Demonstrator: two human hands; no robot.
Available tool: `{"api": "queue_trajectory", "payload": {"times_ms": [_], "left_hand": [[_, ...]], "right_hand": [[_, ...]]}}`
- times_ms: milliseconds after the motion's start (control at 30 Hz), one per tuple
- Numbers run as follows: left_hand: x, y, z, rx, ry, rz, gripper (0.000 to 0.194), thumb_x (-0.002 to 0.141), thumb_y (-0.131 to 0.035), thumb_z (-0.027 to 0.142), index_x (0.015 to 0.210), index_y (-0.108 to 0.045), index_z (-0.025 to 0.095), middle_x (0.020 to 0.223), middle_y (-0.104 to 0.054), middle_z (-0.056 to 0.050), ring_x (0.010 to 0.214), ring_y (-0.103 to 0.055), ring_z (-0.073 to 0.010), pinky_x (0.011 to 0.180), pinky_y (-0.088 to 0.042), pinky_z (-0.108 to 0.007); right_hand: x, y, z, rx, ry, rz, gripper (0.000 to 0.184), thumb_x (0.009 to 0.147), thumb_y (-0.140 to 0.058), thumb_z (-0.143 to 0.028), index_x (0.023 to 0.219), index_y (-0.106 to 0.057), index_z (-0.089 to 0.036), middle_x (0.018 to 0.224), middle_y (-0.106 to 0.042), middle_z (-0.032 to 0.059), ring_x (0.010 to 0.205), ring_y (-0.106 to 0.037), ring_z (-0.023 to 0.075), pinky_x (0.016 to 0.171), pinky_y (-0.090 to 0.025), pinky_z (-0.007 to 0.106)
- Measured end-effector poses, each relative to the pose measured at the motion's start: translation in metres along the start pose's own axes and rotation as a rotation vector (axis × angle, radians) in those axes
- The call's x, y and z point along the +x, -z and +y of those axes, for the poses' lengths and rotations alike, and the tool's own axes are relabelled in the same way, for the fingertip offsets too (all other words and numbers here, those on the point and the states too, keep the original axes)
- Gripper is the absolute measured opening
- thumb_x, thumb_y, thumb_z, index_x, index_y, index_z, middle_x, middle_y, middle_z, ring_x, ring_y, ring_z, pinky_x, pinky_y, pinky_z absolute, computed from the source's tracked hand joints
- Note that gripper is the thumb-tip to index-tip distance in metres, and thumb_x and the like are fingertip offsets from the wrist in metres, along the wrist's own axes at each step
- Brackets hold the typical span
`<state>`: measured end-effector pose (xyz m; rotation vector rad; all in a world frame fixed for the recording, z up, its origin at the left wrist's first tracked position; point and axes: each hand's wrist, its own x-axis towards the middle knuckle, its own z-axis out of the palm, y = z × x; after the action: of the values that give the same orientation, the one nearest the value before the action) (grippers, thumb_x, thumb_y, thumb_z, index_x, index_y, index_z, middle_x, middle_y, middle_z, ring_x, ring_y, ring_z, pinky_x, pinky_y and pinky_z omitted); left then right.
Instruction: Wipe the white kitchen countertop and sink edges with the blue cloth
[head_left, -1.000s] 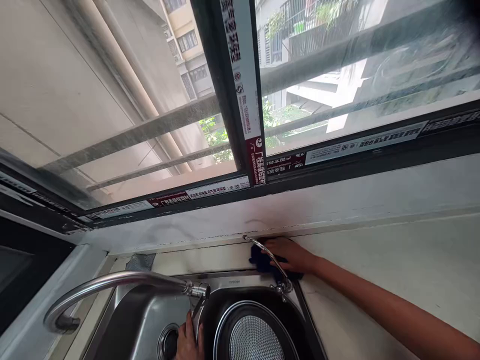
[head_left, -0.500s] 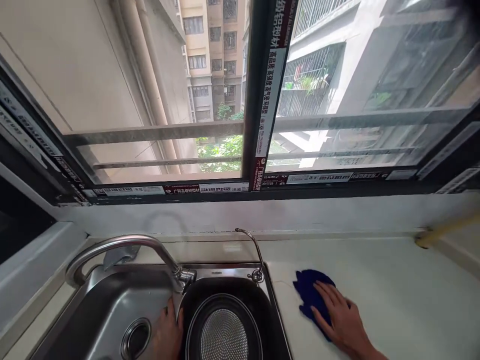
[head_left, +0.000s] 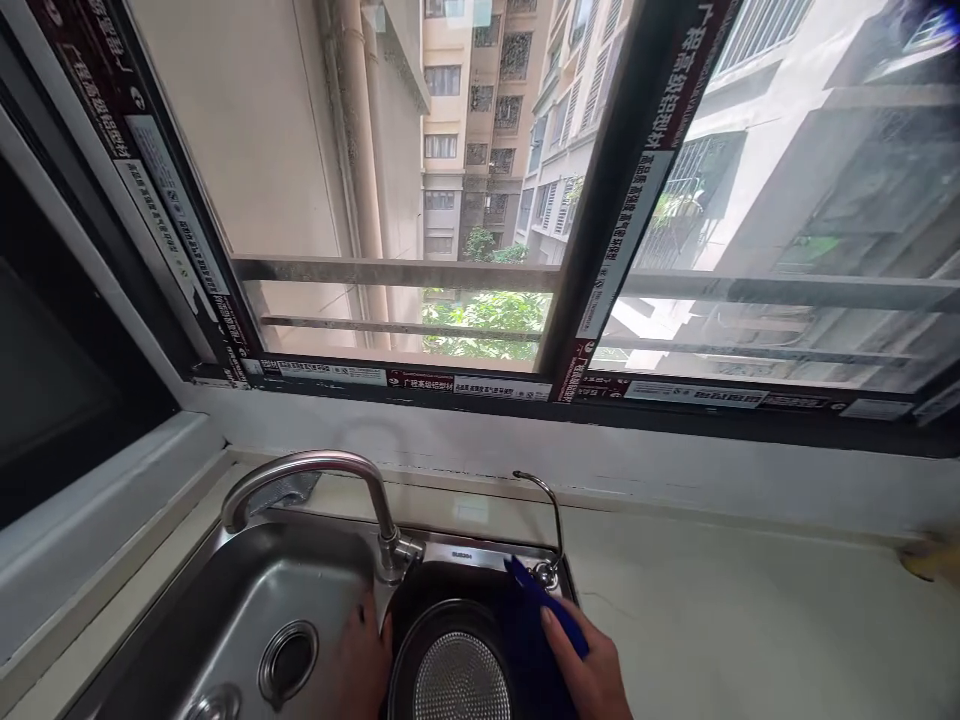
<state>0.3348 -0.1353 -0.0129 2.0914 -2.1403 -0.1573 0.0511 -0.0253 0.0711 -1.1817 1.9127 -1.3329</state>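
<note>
**Blue cloth at the sink edge, under the right hand**

Blue and soft, the cloth [head_left: 536, 625] lies bunched over the right rim of the sink [head_left: 225, 600], between the small thin tap [head_left: 546, 525] and the dark round pan [head_left: 450, 670] that sits in the right basin. Part of it hangs down over the pan rim. The right hand [head_left: 592, 670] lies on top of it with the fingers bent over the fabric; this grip is closed on the cloth and presses it down rather than lifting it.

The left hand [head_left: 364, 655] rests on the divider between the two basins, just below the base of the big curved tap [head_left: 330, 480]. Its fingers lie flat against the metal. I cannot tell whether this grip closes on anything, because the lower part of the hand is cut by the picture edge.

My judgement on handling: the cloth is light and limp, so it will fold and take any shape. It cannot break. It may be damp, which would make it cling to steel and slide easily on the pale desk [head_left: 750, 620]. A good place to hold it is the thick bunched middle, with the whole palm, since a loose corner would only trail behind. The thin tap stands just beside the cloth and a fold could catch on it.

Behind the sink a window [head_left: 487, 200] with dark frame looks out on buildings.
</note>
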Motion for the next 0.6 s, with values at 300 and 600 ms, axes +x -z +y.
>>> {"api": "queue_trajectory", "payload": {"times_ms": [300, 600], "left_hand": [[-0.002, -0.013, -0.004, -0.071, 0.036, -0.009, 0.056, 0.099, -0.018, 0.039, 0.141, -0.044, 0.014, 0.118, -0.067, -0.018, 0.099, -0.068, -0.0263, 0.076, -0.051, -0.036], [-0.004, -0.011, -0.001, -0.108, 0.063, -0.026, 0.053, 0.099, -0.021, 0.036, 0.143, -0.042, 0.016, 0.117, -0.066, -0.015, 0.099, -0.067, -0.0241, 0.079, -0.053, -0.035]], "right_hand": [[0.114, -0.114, -0.022, -0.39, 0.591, 0.143, 0.042, 0.098, -0.043, -0.043, 0.131, -0.057, -0.021, 0.138, -0.06, 0.0162, 0.13, -0.051, 0.0336, 0.107, -0.041, 0.058], [0.147, -0.141, 0.013, -0.779, 0.597, -0.296, 0.041, 0.099, -0.044, -0.038, 0.136, -0.058, -0.027, 0.146, -0.056, 0.01, 0.133, -0.045, 0.034, 0.102, -0.037, 0.056]]}}
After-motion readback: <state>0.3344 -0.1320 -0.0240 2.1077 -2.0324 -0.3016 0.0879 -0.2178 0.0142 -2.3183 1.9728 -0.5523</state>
